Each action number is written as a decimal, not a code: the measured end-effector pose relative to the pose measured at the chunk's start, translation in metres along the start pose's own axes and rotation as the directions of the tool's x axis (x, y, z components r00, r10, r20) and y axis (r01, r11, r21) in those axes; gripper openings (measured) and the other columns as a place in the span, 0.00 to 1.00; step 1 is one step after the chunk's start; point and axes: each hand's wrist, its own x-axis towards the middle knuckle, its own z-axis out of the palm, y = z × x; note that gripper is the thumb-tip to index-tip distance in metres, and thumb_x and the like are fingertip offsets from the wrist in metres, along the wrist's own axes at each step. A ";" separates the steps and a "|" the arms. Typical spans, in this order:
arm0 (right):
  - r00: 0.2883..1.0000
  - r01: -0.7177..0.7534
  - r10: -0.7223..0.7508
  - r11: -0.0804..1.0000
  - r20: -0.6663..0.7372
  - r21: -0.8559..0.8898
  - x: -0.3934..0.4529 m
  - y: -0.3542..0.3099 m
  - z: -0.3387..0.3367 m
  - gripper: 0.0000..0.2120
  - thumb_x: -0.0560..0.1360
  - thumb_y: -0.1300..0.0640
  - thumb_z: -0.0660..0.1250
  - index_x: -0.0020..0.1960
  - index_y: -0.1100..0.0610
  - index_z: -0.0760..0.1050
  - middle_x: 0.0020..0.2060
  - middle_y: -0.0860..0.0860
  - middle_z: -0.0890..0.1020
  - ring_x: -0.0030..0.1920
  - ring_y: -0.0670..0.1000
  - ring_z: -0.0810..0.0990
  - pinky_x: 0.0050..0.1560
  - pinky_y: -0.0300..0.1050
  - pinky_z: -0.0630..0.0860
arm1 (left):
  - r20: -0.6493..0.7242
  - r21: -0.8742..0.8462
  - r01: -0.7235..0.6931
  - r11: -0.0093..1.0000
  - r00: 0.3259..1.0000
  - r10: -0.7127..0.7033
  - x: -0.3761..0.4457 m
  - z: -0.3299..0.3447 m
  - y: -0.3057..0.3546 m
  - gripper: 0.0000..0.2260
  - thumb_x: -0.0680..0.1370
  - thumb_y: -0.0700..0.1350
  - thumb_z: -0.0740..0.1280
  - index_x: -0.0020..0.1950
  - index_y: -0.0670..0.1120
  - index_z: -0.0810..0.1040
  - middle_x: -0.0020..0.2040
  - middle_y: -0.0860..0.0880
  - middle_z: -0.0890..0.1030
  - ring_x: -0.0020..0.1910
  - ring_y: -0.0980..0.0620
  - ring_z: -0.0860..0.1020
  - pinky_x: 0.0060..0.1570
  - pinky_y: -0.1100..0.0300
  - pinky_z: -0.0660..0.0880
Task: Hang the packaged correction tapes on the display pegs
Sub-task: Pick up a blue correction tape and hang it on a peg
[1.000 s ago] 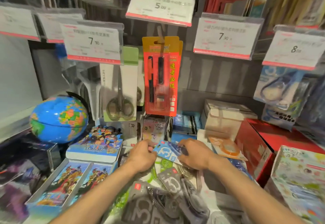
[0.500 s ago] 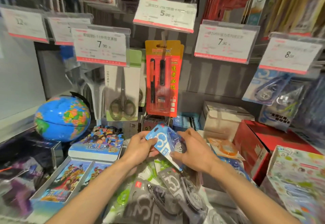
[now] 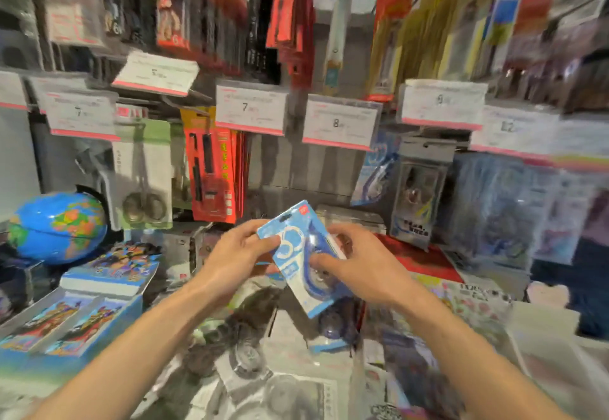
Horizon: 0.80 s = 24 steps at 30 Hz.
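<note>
Blue correction tape pack (image 3: 298, 256) tilted, pinched between left hand (image 3: 239, 260) and right hand (image 3: 357, 266), both forearms outstretched.

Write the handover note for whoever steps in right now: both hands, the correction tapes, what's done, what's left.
Left hand: pinches the upper left edge of the blue correction tape pack.
Right hand: grips the same pack's right side.
The pack is held tilted in front of the display, on no peg.
Hanging already: a blue pack below the 8 price tag, beside a grey pack.
More packs lie in a blurred pile below the hands.
Left: hang the held pack, probably beside the hanging blue one, then the pile.
</note>
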 end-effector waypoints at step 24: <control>0.973 0.093 0.060 0.777 -0.221 0.623 -0.076 0.071 -0.155 0.19 0.76 0.55 0.73 0.64 0.50 0.70 0.54 0.47 0.86 0.52 0.45 0.86 0.49 0.43 0.79 | 0.052 0.361 -0.504 0.785 0.851 0.522 -0.022 0.169 0.098 0.25 0.81 0.40 0.65 0.74 0.56 0.62 0.55 0.50 0.82 0.45 0.47 0.85 0.48 0.49 0.81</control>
